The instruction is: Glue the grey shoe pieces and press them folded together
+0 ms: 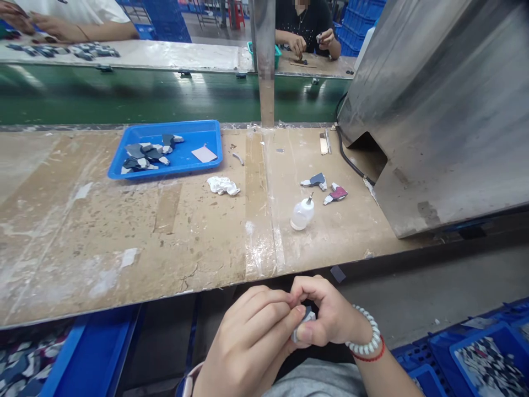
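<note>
Below the front edge of the workbench, my left hand [248, 336] and my right hand [326, 317] meet over my lap. Both pinch a small grey and white piece [306, 318] between fingers and thumbs; most of it is hidden. My right wrist wears a white bead bracelet and a red cord. On the bench ahead stands a small clear glue bottle [301, 214] with a metal tip. Two similar pieces lie beyond it, a grey one [314, 181] and a dark red one [336, 194].
A blue tray [185, 162] holding several dark and white pieces sits at the back left. A crumpled white wipe [223, 186] lies near it. A large metal housing [438, 110] fills the right. Blue crates [487, 353] stand low right. Other people work across the green conveyor [165, 94].
</note>
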A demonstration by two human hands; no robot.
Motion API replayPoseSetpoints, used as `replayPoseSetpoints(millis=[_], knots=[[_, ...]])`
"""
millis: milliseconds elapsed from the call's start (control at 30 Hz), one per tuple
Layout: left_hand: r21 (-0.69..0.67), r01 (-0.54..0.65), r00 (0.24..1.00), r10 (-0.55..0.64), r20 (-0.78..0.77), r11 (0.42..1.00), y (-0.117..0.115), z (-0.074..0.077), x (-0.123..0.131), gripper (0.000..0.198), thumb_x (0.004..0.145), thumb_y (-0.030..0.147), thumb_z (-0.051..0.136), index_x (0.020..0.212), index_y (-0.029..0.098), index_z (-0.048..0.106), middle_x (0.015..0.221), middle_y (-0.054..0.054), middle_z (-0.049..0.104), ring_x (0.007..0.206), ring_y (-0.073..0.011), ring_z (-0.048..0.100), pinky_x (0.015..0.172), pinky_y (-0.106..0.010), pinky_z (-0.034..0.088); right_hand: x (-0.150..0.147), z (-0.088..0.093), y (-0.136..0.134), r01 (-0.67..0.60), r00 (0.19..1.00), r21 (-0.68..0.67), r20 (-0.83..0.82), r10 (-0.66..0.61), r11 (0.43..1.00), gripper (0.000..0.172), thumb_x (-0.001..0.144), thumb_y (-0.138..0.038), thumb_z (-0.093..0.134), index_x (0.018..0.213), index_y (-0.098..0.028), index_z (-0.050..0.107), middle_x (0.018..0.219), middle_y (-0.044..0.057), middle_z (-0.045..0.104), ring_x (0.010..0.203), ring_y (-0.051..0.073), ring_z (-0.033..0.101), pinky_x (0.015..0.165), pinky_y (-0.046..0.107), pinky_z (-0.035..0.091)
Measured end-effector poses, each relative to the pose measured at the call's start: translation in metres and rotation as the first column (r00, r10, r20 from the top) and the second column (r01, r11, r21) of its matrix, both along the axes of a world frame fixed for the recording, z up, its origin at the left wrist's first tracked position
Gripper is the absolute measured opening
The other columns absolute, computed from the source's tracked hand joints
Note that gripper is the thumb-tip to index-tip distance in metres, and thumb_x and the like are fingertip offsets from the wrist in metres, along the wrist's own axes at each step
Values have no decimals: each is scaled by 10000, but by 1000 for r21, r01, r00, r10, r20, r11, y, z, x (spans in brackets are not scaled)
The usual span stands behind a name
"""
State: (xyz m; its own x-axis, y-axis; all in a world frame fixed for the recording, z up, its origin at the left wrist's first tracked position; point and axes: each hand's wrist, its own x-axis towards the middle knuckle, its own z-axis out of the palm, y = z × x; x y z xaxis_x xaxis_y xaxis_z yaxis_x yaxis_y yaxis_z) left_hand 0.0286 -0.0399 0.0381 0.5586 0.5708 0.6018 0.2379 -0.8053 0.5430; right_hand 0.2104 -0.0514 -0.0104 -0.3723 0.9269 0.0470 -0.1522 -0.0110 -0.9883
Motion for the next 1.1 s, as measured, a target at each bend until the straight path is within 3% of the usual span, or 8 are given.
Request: replayPoseSetpoints(millis=[333,467,633,800,1100], knots=[[56,-41,997,45,-67,998,-4,1,-2,132,981,147,588,1051,80,678,864,-62,712,917,-178,681,811,-312,566,0,0,0,20,1000,81,10,-21,997,359,719,-460,790,807,-159,615,659,-34,559,574,86,449,535,201,379],[-4,6,1000,-6,-26,1000,1,0,-2,116,966,202,628,988,108,692,851,-57,708,938,-186,661,803,-314,547,-5,-2,-2,-70,984,-127,-169,48,989,373,659,-393,857,768,-147,600,649,-38,543,575,74,448,536,186,373],[-66,-27,1000,27,5,997,1,-4,0,73,913,216,694,940,148,694,818,-46,686,900,-198,612,786,-324,527,-15,-11,-7,-199,946,-302,-307,102,933,473,721,-569,772,813,-173,532,579,-64,487,459,62,381,433,181,346],[-93,-73,997,72,-14,993,-1,-3,1,46,910,200,672,889,159,671,746,-31,629,769,-175,523,710,-313,487,-18,-17,-7,-267,922,-374,-367,123,888,460,737,-575,744,814,-178,526,544,-74,450,414,63,367,391,180,341],[-87,-116,993,113,-40,990,-3,-5,6,13,894,163,655,907,167,653,769,-38,628,783,-187,519,713,-322,485,-17,-20,-7,-198,909,-392,-417,18,899,431,701,-507,801,808,-172,552,620,-48,462,514,71,360,473,182,335]])
